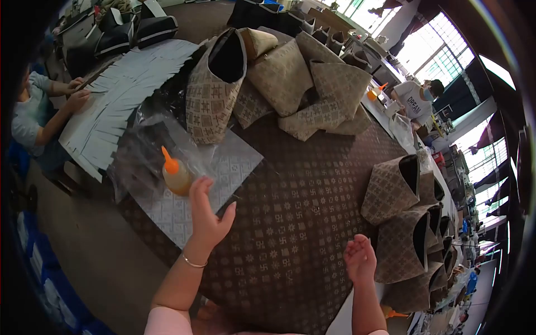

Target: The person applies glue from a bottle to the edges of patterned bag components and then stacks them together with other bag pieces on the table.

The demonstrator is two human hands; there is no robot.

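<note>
My left hand (pixel 210 216) is held over the table with thumb and fingers apart and nothing in it. Its fingertips overlap the edge of a squeeze bottle (pixel 177 180) with an orange nozzle and yellowish contents. The bottle stands on a light patterned sheet (pixel 239 163), beside crumpled clear plastic (pixel 139 146). My right hand (pixel 361 259) hovers at the right side of the table, fingers loosely bent, holding nothing. Close by it are several patterned, open-mouthed fabric pieces (pixel 397 245). Dark brown patterned material (pixel 290 223) covers the tabletop between my hands.
Patterned fabric pieces (pixel 279 72) are heaped at the far side, one standing upright (pixel 215 95). A person (pixel 42 114) handles white cut strips (pixel 131 75) at the left. Another person (pixel 416 100) sits far right, near a second orange-topped bottle (pixel 373 95). Blue bins (pixel 50 279) line the lower left.
</note>
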